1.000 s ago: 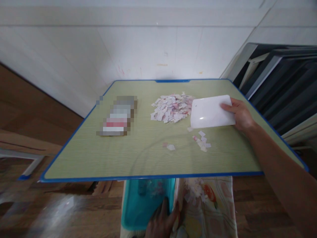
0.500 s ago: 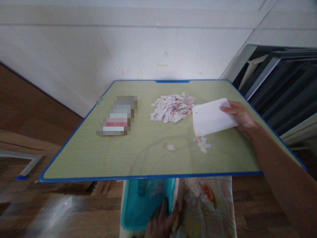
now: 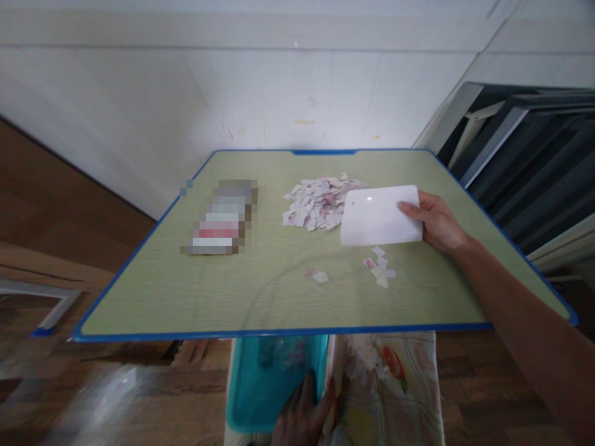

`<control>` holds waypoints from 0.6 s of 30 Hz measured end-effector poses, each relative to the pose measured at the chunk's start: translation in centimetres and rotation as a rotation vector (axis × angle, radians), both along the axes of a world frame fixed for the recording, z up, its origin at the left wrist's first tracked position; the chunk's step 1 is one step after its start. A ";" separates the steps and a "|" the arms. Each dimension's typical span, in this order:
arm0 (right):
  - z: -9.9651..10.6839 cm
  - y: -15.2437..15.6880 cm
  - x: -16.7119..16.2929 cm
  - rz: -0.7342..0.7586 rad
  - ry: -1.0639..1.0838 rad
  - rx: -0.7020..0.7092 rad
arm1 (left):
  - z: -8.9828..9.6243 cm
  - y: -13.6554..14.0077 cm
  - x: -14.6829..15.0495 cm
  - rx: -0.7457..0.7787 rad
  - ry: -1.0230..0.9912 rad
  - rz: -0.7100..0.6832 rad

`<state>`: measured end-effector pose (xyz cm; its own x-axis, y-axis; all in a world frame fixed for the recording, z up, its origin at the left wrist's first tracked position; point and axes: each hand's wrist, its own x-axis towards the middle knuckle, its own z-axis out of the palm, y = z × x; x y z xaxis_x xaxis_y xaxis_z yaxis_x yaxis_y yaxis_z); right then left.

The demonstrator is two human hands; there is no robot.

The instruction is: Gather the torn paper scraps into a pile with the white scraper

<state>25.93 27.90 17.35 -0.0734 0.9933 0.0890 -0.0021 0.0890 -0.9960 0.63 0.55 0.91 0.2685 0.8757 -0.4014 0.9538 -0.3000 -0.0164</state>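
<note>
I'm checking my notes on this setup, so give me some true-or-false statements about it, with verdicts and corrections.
1. The right hand holds a white sheet. True.
2. The left hand lies flat on top of the table. False: the left hand is below the table's near edge, at the teal tray.
3. A pile of paper scraps lies on the table. True.
4. The table has a red rim. False: the table's rim is blue.
5. A few loose scraps lie apart from the pile, closer to the near edge. True.
</note>
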 end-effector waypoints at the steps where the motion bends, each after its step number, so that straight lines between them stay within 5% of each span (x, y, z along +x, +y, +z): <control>1: 0.1 -0.2 -0.3 0.018 0.004 -0.018 | 0.0 0.0 0.0 -0.004 -0.003 0.004; 10: 0.8 0.2 1.0 -0.109 0.062 -0.010 | 0.1 0.5 -0.5 -0.204 -0.095 0.068; 18: 0.5 -0.6 -0.2 0.115 -0.017 -0.080 | -0.9 -0.2 -0.4 0.004 -0.047 -0.002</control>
